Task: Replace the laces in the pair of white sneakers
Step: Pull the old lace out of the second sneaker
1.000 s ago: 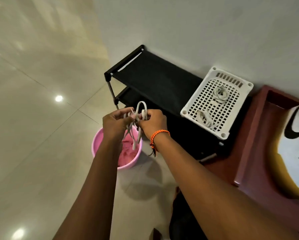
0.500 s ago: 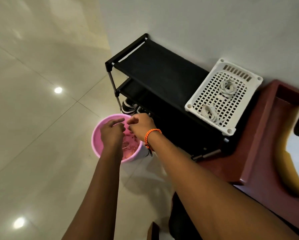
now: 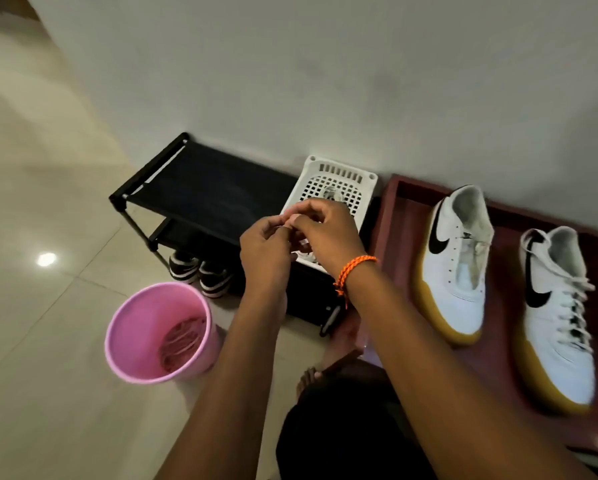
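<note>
Two white leather sneakers with tan rubber soles are lying side by side on a dark red tray (image 3: 399, 216), long axes running toward the wall, heels farthest away. The unlaced sneaker (image 3: 455, 261) is sitting left of the laced sneaker (image 3: 557, 317). Both hands are meeting above a white perforated plastic basket (image 3: 339, 174); the left hand (image 3: 264, 251) and right hand (image 3: 325, 233) have fingers curled together, but what each grip is pinching cannot be told. A round pink bucket (image 3: 134, 327) is holding old laces (image 3: 181, 339).

Both arms reach forward, left hand (image 3: 264, 252) and right hand (image 3: 325, 230) touching, fingers curled together.
</note>
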Demonstrator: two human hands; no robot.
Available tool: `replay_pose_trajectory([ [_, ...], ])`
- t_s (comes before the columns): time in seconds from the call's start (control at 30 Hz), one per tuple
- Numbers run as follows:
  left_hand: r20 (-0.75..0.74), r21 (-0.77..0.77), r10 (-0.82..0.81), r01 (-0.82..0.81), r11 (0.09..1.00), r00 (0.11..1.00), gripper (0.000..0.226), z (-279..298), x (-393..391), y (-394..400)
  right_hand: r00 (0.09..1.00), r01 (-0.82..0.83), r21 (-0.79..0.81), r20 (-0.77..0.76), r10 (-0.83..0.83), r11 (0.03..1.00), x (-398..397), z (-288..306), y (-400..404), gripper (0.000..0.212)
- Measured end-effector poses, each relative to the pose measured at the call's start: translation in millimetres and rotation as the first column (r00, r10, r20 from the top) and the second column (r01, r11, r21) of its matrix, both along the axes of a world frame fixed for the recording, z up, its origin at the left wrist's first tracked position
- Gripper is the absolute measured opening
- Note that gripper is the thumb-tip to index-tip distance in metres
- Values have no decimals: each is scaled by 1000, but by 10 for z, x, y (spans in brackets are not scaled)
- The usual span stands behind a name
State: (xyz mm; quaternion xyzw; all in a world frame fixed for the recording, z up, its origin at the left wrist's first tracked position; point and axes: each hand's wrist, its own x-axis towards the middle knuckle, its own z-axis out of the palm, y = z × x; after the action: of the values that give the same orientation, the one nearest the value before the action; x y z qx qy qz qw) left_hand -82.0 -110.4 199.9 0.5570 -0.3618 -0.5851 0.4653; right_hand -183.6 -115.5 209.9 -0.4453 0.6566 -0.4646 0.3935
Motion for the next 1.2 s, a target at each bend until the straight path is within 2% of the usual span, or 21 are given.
replay_pose_trajectory([
  [0.2,-10,-55,-182,181,982,983,22,244,-908,245,985,175,-74,19,-174,982,-887,258,530,27],
  [0.4,-6,33,-338,338,940,941,19,115,-1749,477,925,381,-39,4,-381,924,-1618,146,1006,20],
  [0.47,115,16,-386,387,922,915,22,-24,-2005,550,864,481,-5,-169,-475,877,-1850,-37,1138,16],
  [0.5,243,-13,-395,410,912,886,23,-87,-2081,565,808,540,10,-284,-516,841,-1936,-128,1191,16],
  [0.57,541,-106,-355,481,870,762,33,-182,-2187,610,709,624,69,-468,-527,779,-2091,-257,1314,37],
  [0.63,716,-158,-327,600,784,617,51,-250,-2237,658,761,573,196,-489,-427,796,-2199,-364,1411,61],
  [0.7,795,-137,-338,692,709,503,59,-273,-2248,666,822,494,235,-439,-362,837,-2218,-434,1446,52],
  [0.77,844,-92,-328,717,691,424,59,-294,-2252,671,809,490,204,-467,-356,847,-2204,-481,1459,39],
  [0.8,852,-94,-311,709,699,420,59,-295,-2236,661,796,503,192,-484,-364,843,-2177,-475,1447,38],
  [0.9,818,-165,-244,618,769,522,55,-241,-2171,600,810,502,190,-446,-381,844,-2045,-453,1363,35],
  [1.0,836,-146,-174,515,845,521,56,-165,-2062,565,860,439,183,-370,-352,879,-1903,-488,1221,28],
  [1.1,847,-201,-104,496,845,521,54,-195,-1967,543,907,337,197,-331,-261,921,-1859,-440,1168,40],
  [1.2,821,-344,23,462,817,570,41,-227,-2077,559,899,365,182,-323,-295,913,-1994,-340,1270,56],
])
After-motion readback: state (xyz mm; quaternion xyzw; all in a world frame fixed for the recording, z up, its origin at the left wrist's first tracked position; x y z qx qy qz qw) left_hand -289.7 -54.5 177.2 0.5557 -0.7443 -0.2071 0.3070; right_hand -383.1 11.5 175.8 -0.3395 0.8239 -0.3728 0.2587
